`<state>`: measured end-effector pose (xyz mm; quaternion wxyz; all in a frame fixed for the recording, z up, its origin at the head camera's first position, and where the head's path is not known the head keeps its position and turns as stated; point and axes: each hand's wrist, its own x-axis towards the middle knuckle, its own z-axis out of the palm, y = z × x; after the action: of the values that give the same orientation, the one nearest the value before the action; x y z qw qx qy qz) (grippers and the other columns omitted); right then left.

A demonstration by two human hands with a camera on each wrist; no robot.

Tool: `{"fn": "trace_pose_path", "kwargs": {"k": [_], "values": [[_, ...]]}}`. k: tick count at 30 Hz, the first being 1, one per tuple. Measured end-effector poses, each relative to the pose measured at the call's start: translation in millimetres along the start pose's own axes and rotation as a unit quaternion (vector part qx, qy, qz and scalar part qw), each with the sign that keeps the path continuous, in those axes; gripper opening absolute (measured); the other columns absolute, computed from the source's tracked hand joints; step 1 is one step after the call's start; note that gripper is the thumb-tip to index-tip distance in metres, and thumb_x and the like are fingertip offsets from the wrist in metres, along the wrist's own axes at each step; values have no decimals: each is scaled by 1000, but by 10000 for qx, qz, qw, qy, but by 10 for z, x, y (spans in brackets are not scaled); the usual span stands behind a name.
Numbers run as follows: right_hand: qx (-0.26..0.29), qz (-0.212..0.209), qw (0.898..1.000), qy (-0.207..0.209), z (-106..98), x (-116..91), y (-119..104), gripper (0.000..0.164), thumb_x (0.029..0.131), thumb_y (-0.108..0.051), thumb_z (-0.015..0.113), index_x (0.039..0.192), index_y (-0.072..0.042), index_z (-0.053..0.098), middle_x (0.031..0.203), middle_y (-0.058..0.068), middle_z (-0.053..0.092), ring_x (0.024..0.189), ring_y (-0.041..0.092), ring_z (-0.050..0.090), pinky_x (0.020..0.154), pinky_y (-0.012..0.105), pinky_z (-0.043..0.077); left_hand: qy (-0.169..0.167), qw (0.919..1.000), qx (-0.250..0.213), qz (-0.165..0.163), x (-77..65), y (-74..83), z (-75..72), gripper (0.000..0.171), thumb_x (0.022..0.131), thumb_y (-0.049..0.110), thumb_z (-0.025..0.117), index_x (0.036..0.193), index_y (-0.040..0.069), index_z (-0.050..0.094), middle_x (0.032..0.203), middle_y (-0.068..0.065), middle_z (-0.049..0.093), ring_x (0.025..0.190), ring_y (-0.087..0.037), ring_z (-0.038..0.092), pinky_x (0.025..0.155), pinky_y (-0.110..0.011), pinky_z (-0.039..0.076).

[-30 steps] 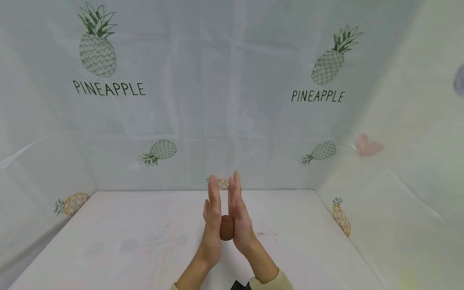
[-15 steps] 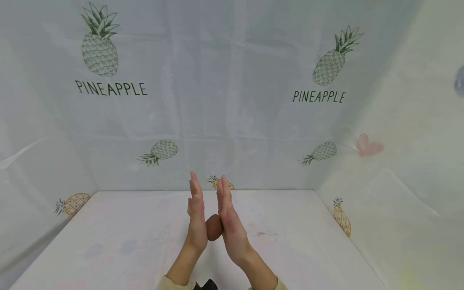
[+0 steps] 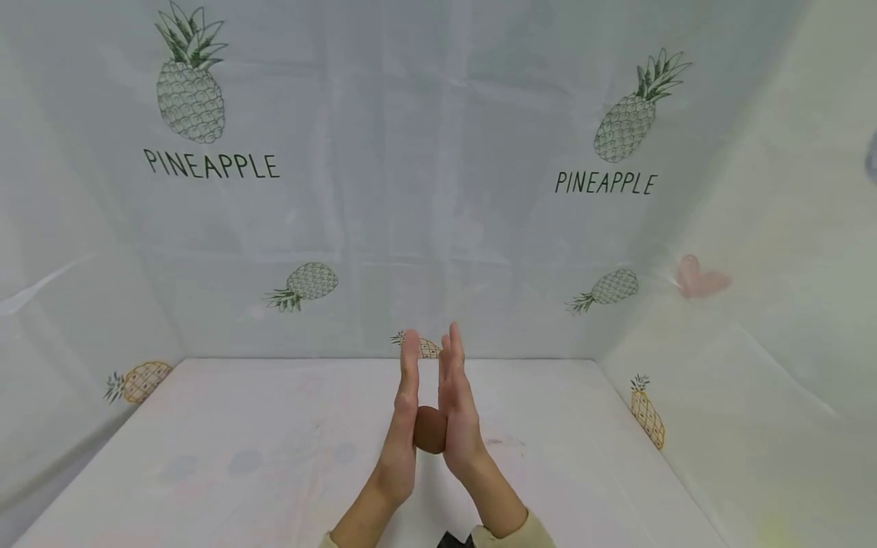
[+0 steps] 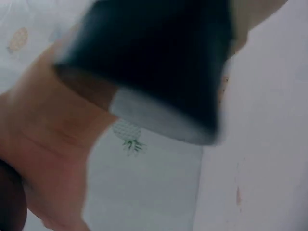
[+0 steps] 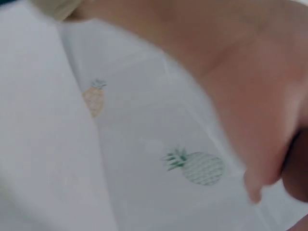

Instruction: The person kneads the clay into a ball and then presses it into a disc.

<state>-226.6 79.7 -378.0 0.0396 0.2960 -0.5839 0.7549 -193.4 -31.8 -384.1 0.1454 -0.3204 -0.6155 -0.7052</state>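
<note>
A smooth brown lump of what looks like modelling clay (image 3: 430, 430) sits between two palms, near the heels of the hands, above the white table. On its left side the left hand (image 3: 404, 418) presses flat against it, fingers straight and pointing away. From the right, the palm of the right hand (image 3: 462, 418) meets it, with its fingers straight too. Part of the brown lump (image 4: 10, 199) shows at the lower left edge of the left wrist view. At the right edge of the right wrist view the same lump (image 5: 297, 168) lies against a palm.
The white table (image 3: 260, 426) spreads under both hands, with small reddish-brown smears (image 3: 505, 441) to their right. Behind and beside it hang pale sheets (image 3: 438, 190) printed with pineapples. A dark wrist-worn block (image 4: 159, 62) fills the top of the left wrist view.
The hands rub against each other with the lump between them. Both shifted left half a second ago and are now back right, and the lump has turned and changed outline.
</note>
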Motion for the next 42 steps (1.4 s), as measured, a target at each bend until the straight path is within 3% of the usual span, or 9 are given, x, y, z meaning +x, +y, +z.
{"fn": "trace_pose_path", "kwargs": {"k": [5, 11, 15, 19, 23, 28, 32, 38, 42], "values": [[-292, 326, 9980, -464, 105, -24, 98, 57, 114, -48, 6, 170, -41, -7, 177, -10, -13, 164, 25, -11, 127, 63, -12, 421, 9975, 538, 159, 24, 67, -87, 60, 113, 39, 7, 171, 34, -6, 178, 16, -13, 162, -8, -17, 122, -56, -22], [-226, 321, 9944, -977, 232, -112, 28, 57, 114, -44, 4, 169, -42, -10, 176, -15, -14, 164, 25, -12, 127, 65, -10, 852, 9918, 953, 64, 94, 25, -211, 63, 111, 48, 12, 169, 37, -11, 176, 15, -19, 160, -8, -24, 120, -58, -26], [-163, 155, 9960, -863, 239, -149, -74, 58, 113, -43, 4, 169, -42, -10, 176, -16, -13, 164, 21, -13, 124, 68, -13, 853, 9885, 1249, 65, 110, -47, -196, 63, 112, 45, 13, 169, 35, -13, 175, 12, -21, 161, -14, -25, 119, -61, -26], [-34, -43, 9987, -510, 179, -146, -144, 58, 113, -42, 5, 170, -42, -6, 177, -10, -9, 164, 22, -13, 123, 68, -15, 854, 9788, 1852, 177, 107, -121, -111, 64, 114, 38, 16, 171, 26, -11, 178, 7, -16, 163, -23, -20, 117, -67, -23], [34, -145, 9998, -104, 92, -116, -149, 59, 113, -43, 8, 171, -39, -4, 178, -5, -7, 165, 23, -12, 124, 66, -16, 737, 9744, 2120, 116, 89, -171, -28, 64, 114, 34, 17, 171, 22, -7, 178, 8, -13, 164, -21, -17, 117, -69, -20], [22, -119, 9998, 171, 4, -55, -87, 60, 113, -42, 13, 170, -40, -4, 178, -7, -9, 164, 21, -13, 125, 65, -14, 222, 9849, 1705, 189, 40, -151, 42, 64, 113, 31, 17, 171, 23, -7, 179, 9, -13, 164, -17, -17, 118, -67, -19], [93, 51, 9999, -46, -29, -7, -15, 60, 114, -45, 13, 169, -41, -10, 177, -8, -13, 164, 23, -17, 125, 66, -14, -16, 9937, 1111, 131, 20, -84, 43, 63, 112, 33, 13, 171, 30, -8, 178, 12, -14, 163, -11, -18, 118, -65, -22], [274, 376, 9941, -983, 48, -13, 96, 59, 113, -45, 8, 168, -42, -14, 177, -2, -16, 164, 29, -15, 128, 59, -13, 343, 9976, 573, -195, 52, -63, -92, 61, 112, 43, 11, 169, 41, -9, 176, 19, -14, 162, -4, -15, 120, -56, -25], [391, 465, 9918, -1124, 134, -44, 96, 61, 113, -42, 9, 169, -40, -13, 177, 0, -14, 164, 30, -12, 129, 59, -11, 635, 9965, 459, -305, 86, -89, -189, 62, 111, 51, 11, 168, 42, -12, 174, 20, -18, 160, -7, -21, 119, -56, -28]]}}
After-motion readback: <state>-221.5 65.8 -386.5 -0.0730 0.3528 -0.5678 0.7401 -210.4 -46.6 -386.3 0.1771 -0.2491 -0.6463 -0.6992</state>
